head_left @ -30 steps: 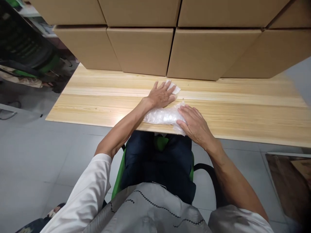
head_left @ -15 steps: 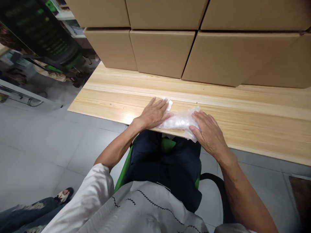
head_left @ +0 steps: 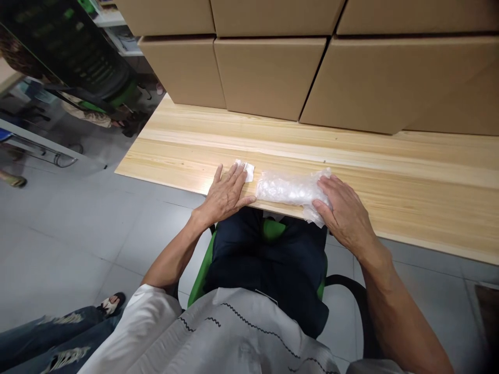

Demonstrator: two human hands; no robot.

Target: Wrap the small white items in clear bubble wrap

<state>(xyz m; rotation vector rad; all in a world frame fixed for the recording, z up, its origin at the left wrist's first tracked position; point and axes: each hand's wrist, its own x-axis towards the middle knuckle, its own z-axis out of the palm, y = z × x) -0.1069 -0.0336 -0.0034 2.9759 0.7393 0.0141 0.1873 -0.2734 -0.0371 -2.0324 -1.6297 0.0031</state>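
Clear plastic bundle point(head_left: 286, 188), white wipe point(head_left: 250, 172), hands point(head_left: 226, 196) one on each, plain boxes point(head_left: 268, 78).

The table point(head_left: 405, 182) on my feed looks like smooth, faintly glossy wood. On it I see shiny, crinkled plastic wrap point(head_left: 284, 188) and matt white paper point(head_left: 249, 172); along the table's back, matt cardboard boxes point(head_left: 268, 78); below it, smooth, lightly shining floor tiles point(head_left: 70, 213).

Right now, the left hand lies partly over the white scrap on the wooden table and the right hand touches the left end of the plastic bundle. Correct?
Not quite: the head view shows the right hand at the right end of the plastic bundle. The left hand does lie partly over the white scrap on the wooden table.
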